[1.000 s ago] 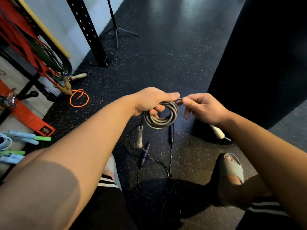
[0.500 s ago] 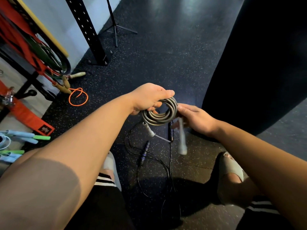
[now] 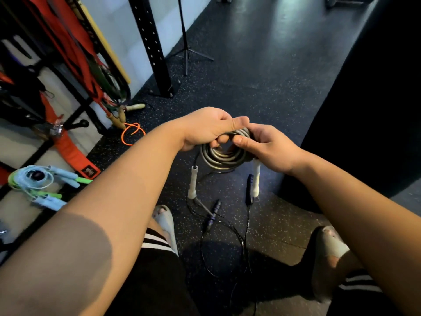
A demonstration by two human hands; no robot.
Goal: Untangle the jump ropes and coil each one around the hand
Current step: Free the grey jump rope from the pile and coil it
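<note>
above the speckled rubber floor [image 3: 262, 87], out in front of our knees, we hold the grey jump rope [image 3: 224, 158] wound into a tight round coil of several smooth, slightly glossy loops. our left hand [image 3: 205, 128] grasps the top of the coil, with fingers curled through its middle and the thumb lying flat across the upper strands. our right hand [image 3: 271, 147] pinches the coil's right side, thumb pressed on the front and fingers wrapped behind.

two slim matte cylinders hang below the coil. the left white handle [image 3: 193, 182] dangles under the coil's left edge and the right white handle [image 3: 257, 179] under our right hand.

on the floor beneath lies a thin black jump rope [image 3: 241, 242] in slack, wiry curves. its dark ribbed handles [image 3: 213, 214] lie apart, and one shows just beside the right white handle.

off to the left, a pale blue jump rope [image 3: 45, 181] with green tips sits bundled. farther back, an orange cord [image 3: 133, 133] makes a loose loop near rounded wooden handles [image 3: 134, 107], at the foot of a black perforated post [image 3: 152, 46].
</note>
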